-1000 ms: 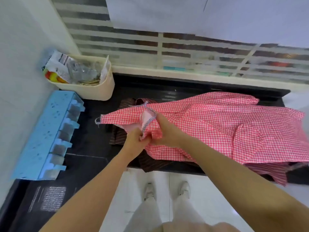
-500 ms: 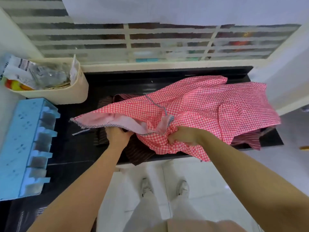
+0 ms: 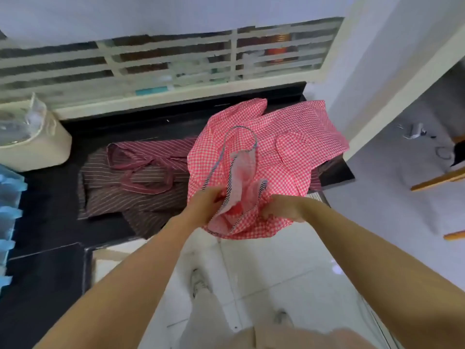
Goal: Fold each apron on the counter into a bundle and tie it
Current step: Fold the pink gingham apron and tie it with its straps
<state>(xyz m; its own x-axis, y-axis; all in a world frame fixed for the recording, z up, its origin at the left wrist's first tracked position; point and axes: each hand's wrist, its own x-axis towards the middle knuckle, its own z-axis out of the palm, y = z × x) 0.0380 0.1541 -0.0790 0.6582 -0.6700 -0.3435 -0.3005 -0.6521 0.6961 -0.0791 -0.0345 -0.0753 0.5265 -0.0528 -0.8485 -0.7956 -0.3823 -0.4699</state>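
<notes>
While your left hand (image 3: 201, 205) and right hand (image 3: 284, 207) each have a closed grip on the bunched pink checked apron (image 3: 289, 152) over the desk's (image 3: 50, 210) near right edge, a brown striped apron (image 3: 120, 195) lies flat to its left.

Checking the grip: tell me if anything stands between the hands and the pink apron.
Nothing visible. The left hand and right hand both grip the pink apron at its near edge; the striped apron lies partly under it.
</notes>
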